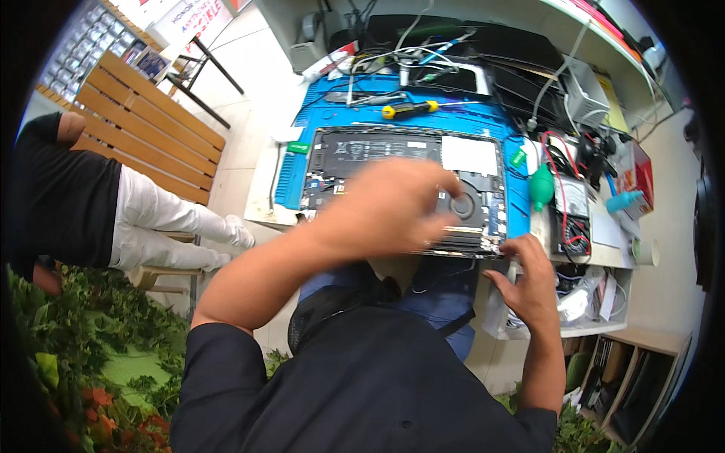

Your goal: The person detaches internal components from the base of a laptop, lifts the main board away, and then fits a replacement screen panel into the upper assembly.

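Note:
An open laptop with its battery, boards and fan exposed lies on a blue work mat. My left hand, blurred by motion, is over the middle of the laptop near the fan; whether it holds anything I cannot make out. My right hand has its thumb apart and its bent fingertips at the laptop's lower right corner. A yellow-black screwdriver lies behind the laptop, a small green piece at its left, a green air blower at its right.
Cables, dark panels, a red-leaded meter and a light blue bottle crowd the desk. A lower shelf holds bags. Left are a wooden slatted seat, another person in white trousers, and artificial foliage.

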`<state>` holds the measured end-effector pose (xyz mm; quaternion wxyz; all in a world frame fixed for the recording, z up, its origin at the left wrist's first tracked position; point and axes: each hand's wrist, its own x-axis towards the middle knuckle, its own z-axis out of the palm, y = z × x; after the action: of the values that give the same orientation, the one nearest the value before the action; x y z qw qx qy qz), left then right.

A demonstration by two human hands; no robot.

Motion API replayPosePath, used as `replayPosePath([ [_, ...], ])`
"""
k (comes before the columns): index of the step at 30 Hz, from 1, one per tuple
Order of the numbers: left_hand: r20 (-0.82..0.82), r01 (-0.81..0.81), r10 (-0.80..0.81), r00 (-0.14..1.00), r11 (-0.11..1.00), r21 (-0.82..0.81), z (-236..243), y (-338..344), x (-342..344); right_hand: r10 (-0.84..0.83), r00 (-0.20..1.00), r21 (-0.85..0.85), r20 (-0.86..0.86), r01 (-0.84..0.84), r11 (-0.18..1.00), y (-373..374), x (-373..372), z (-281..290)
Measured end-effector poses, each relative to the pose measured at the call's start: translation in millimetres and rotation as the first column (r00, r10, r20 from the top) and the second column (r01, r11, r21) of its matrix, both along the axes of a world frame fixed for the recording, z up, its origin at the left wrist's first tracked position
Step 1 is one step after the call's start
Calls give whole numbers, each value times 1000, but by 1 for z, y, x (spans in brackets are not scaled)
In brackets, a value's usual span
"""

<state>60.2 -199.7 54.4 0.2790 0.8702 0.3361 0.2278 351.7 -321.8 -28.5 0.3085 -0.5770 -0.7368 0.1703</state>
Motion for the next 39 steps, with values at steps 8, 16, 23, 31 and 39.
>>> replayPosePath([
  [8, -282, -469, 383, 880, 792, -391, -6, -13, -208, -157, 984, -73, -89, 151, 986, -17, -24, 20],
  [16, -145, -378, 350, 925, 818, -434, -62, -29, -208, 399, 917, 84, -7, -397, 914, 35, -160, 35],
  [23, -210, -361, 312, 927, 892, -271, -68, -28, -195, 452, 889, -9, 70, -453, 892, 70, -218, 10],
  [31, -191, -332, 316, 929, 941, -60, -72, -37, -196, 430, 898, 9, 93, -432, 902, 77, -225, 2],
  [39, -65, -349, 417, 907, 655, -670, -71, -3, -219, 283, 942, 21, 181, -291, 956, 96, -146, 43],
])
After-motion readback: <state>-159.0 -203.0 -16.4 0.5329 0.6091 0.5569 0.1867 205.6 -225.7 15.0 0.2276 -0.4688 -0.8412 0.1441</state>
